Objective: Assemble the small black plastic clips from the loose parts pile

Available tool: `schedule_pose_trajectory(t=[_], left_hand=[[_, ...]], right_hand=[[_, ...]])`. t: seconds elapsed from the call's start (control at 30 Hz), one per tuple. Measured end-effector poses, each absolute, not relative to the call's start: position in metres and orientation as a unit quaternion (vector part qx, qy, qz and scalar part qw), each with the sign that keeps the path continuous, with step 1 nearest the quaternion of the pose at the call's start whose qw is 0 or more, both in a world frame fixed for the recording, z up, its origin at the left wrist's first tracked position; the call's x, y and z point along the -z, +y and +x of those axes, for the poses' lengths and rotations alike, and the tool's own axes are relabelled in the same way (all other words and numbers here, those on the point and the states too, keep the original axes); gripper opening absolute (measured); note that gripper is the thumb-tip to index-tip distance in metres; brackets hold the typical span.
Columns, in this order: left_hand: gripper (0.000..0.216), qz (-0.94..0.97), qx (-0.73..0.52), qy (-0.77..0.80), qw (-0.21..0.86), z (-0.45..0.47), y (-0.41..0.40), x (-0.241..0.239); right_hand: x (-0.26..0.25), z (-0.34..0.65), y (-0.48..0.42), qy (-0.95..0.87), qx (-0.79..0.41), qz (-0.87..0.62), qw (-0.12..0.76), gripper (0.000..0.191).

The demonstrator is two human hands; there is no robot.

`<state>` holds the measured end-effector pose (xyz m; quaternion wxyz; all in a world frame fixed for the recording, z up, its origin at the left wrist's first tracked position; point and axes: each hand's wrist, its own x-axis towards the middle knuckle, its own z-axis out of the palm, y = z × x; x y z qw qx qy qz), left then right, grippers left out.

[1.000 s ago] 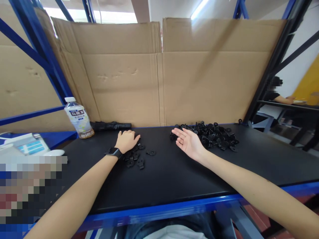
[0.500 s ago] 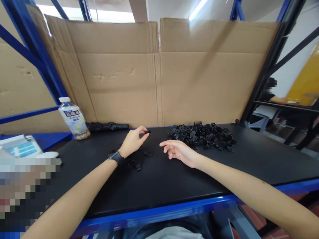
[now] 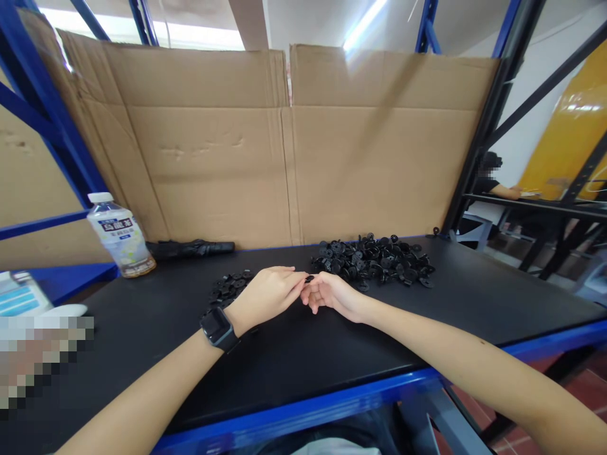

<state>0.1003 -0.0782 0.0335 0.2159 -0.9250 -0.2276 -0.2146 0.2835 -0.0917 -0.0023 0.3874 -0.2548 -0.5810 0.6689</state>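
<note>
My left hand, with a black watch on the wrist, and my right hand meet over the middle of the black table. Between their fingertips sits one small black plastic part; the fingers of both hands are pinched on it. A small heap of the same black parts lies just left of my left hand. A large heap of black parts lies behind my right hand, near the cardboard.
A cardboard wall closes the back of the table. A plastic drink bottle stands at the left, with a folded black umbrella beside it. A white device sits at the far left. Another person sits beyond the right rack.
My left hand lifted a black part from the small heap and carried it right. My right hand came left from the large heap, and both now pinch the part.
</note>
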Motion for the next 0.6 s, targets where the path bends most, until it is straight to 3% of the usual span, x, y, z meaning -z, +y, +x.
schedule_pose_trajectory(t=[0.2,0.6], left_hand=[[0.024,-0.922,0.198,-0.206,0.260,0.106,-0.083,-0.035],[0.023,-0.908,0.149,-0.201,0.336,0.112,-0.090,-0.027]], right_hand=[[0.001,0.279,-0.094,-0.591,-0.649,-0.288,0.383,0.030],[0.004,0.279,-0.092,-0.607,-0.635,-0.301,0.371,0.031]])
